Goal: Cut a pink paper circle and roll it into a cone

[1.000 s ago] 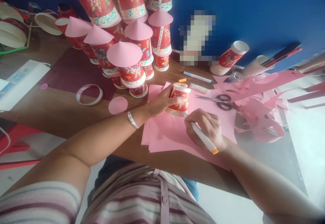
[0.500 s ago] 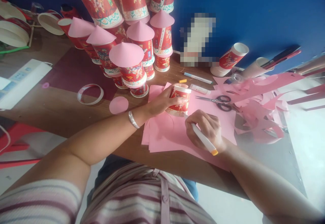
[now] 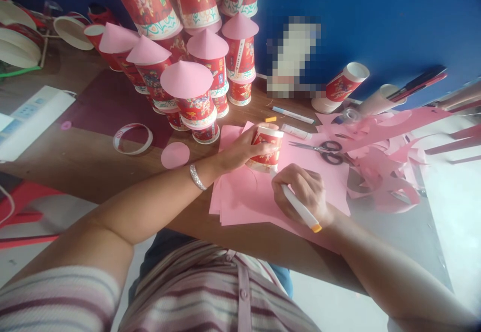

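Observation:
My left hand point(image 3: 240, 151) is wrapped round a red and white paper cup point(image 3: 266, 157), which stands on a stack of pink paper sheets point(image 3: 244, 201). In my right hand point(image 3: 300, 191) is a white marker point(image 3: 303, 210) with an orange end, its tip down by the cup's base. A thin curved line shows on the pink paper just left of the tip. Scissors point(image 3: 323, 150) with dark handles lie on the paper, right of the cup. Behind the cup are an orange cap point(image 3: 270, 119) and a white tube point(image 3: 296, 131).
Stacked red cups with pink cone tops point(image 3: 187, 78) stand at the back left. A white cup ring point(image 3: 133, 139) and a pink disc point(image 3: 175, 155) lie left. Pink scraps point(image 3: 394, 161) pile up at the right. A blue-white pen point(image 3: 293, 115) lies behind.
My right hand and the marker have shifted slightly left along the cup's base. The left hand and cup stay in place.

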`<state>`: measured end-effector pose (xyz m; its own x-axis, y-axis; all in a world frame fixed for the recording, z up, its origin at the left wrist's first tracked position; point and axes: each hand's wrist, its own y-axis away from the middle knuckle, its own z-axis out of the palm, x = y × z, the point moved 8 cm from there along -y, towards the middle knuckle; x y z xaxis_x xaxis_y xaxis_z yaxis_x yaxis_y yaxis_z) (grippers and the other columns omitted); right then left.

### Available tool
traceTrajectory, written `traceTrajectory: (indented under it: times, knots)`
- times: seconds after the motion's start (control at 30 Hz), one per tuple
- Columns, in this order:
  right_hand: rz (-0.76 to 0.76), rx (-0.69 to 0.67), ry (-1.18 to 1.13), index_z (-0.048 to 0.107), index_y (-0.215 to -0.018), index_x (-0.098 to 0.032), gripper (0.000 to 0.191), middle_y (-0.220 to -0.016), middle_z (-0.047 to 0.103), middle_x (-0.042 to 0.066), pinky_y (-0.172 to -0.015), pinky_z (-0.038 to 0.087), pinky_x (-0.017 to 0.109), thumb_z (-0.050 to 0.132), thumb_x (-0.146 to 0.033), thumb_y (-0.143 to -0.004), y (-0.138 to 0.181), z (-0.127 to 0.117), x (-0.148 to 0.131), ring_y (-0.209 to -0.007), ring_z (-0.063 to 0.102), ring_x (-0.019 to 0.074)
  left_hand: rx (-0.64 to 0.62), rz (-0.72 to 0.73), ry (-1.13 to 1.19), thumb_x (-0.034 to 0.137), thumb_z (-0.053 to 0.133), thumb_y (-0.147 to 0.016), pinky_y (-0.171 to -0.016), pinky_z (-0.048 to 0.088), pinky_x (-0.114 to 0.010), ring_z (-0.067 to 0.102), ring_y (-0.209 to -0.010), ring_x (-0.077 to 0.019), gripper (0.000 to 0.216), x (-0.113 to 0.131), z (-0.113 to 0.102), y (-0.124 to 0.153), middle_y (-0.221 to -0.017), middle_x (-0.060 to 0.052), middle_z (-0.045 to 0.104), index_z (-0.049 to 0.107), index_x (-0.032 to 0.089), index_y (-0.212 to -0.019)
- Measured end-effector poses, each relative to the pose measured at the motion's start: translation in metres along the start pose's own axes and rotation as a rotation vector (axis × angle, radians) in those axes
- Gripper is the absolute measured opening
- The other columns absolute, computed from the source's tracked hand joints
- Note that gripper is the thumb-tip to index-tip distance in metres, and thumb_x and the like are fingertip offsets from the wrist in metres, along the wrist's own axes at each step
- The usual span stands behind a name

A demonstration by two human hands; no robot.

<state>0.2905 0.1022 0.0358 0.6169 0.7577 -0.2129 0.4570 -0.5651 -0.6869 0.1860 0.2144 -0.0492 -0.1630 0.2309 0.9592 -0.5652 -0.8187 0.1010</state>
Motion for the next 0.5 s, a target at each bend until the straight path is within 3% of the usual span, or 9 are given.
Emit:
traceTrajectory:
  times: [0.5]
  knots:
    - [-0.031,0.032,-0.065,0.052,-0.097,-0.024,0.022,-0.073,0.058,-0.004,-0.049,0.045,0.025,0.058,-0.003,-0.092,-0.0004,-0.0055,-0.0014,-0.055,0.054,0.0118,-0.006,-0.018,0.053,0.042,0.087,-0.078,-0.093,0.055,-0.038,0.066,-0.108,-0.0242,0.066,-0.001,0.0012,0.0001,-0.12,-0.008,0.067,0.061,0.02,-0.135]
